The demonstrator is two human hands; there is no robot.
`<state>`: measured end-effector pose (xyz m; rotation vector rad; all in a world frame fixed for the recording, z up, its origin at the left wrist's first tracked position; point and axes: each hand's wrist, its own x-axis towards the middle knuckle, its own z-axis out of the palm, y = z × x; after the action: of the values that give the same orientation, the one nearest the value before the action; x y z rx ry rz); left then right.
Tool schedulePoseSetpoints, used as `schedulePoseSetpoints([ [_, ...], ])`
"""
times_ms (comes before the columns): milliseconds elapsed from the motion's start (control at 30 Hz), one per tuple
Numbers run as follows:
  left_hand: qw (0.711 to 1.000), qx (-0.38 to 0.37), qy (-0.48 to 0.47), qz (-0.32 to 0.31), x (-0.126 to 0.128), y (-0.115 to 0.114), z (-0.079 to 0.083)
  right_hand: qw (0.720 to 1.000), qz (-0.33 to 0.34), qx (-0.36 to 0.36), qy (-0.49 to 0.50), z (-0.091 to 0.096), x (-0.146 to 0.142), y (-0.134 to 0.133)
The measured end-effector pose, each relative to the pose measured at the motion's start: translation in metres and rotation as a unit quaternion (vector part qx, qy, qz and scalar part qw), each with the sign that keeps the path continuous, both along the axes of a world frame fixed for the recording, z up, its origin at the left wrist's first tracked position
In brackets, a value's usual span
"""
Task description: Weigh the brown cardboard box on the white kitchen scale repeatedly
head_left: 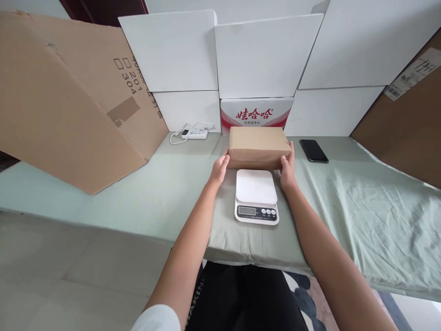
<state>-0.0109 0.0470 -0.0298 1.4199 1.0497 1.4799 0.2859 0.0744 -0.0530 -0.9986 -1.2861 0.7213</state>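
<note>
Head view: a brown cardboard box [259,148] sits between the person's two hands, its long side facing the person, just beyond a white kitchen scale [257,196]. The left hand [219,168] presses against the box's left end, thumb at the near corner. The right hand [288,169] does the same at the right end, thumb on the near face and fingers along the side. The hands are held apart by the width of the box, clasping it between them. Whether the box rests on the green cloth [138,197] or is slightly raised, one cannot tell.

The box looks closed, so its contents are hidden. Behind it stands a carton with red lettering [257,114], flanked and topped by plain white boxes [168,53]; what they hold cannot be seen. A large cardboard carton [79,101] leans at the far left, and a brown carton [406,124] with a label stands at the right.

The scale lies between the forearms, its platform bare and its display toward the person, well back from the cloth's front edge. A white device with a cable [195,134] lies left of the box by the white boxes, and a black phone [313,151] lies right of the right hand. There is open room on both sides of the forearms, while the carton behind bounds the far side.
</note>
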Motion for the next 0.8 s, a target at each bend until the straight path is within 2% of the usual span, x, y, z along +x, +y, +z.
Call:
schedulePoseSetpoints([
  [100, 0.999, 0.034, 0.013, -0.006, 0.0, -0.016, 0.021, 0.998, -0.019, 0.048, -0.034, 0.018, -0.005, -0.018],
  [200, 0.997, 0.078, 0.023, -0.009, -0.003, -0.052, 0.033, 0.991, -0.049, 0.093, -0.084, 0.033, -0.001, -0.056],
  [333, 0.995, 0.09, 0.032, -0.041, -0.011, -0.114, 0.021, 0.987, -0.072, 0.094, -0.11, 0.027, 0.01, -0.119],
  [433, 0.995, 0.074, 0.038, -0.055, -0.014, -0.143, 0.008, 0.988, -0.087, 0.083, -0.1, 0.015, 0.012, -0.15],
  [533, 0.996, 0.063, 0.033, -0.049, -0.014, -0.152, 0.005, 0.985, -0.107, 0.086, -0.102, 0.012, 0.008, -0.16],
  [800, 0.999, 0.034, 0.028, -0.025, -0.011, -0.148, 0.009, 0.979, -0.124, 0.083, -0.137, 0.021, 0.001, -0.161],
])
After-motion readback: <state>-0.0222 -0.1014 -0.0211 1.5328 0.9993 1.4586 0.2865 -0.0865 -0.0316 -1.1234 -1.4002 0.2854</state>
